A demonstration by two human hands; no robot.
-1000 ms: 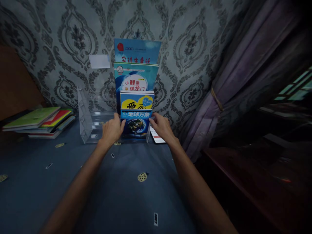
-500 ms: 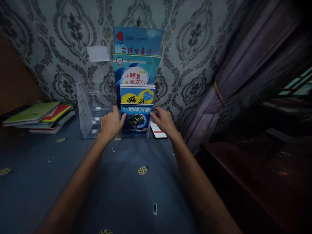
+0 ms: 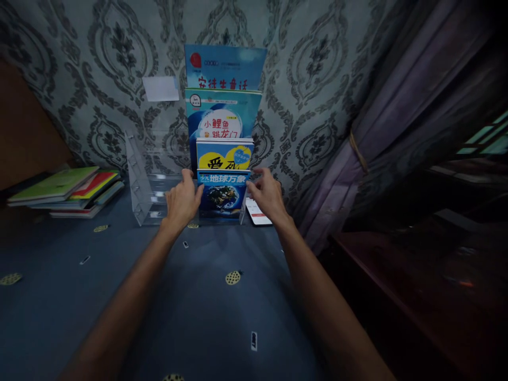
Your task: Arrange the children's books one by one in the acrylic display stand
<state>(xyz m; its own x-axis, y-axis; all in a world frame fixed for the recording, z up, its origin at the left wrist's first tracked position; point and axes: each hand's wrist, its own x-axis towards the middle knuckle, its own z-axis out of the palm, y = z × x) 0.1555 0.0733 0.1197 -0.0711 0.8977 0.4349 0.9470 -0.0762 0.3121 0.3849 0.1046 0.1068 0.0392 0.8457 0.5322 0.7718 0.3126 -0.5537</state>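
A blue book with a globe on its cover (image 3: 223,197) stands upright in the lowest tier of a clear acrylic display rack (image 3: 138,185). My left hand (image 3: 183,200) grips its left edge, thumb at the front. At the upper right edge, my right hand (image 3: 268,194) holds the same book between thumb and bent fingers. Behind rise a yellow-and-blue book (image 3: 225,153), a teal book (image 3: 220,114) and a taller blue book (image 3: 225,66), each in a higher tier. The fingertips behind the front book are partly hidden.
To the left lies a stack of books (image 3: 63,188) with a green one on top. A phone (image 3: 257,214) with a lit screen rests beside the rack, partly behind my right hand. Patterned wallpaper backs the table (image 3: 190,301), and a tied purple curtain (image 3: 337,174) hangs at right.
The view has shifted very slightly. My right hand's fingers have lifted a little at the book's right edge; the books and my left hand stay much the same.
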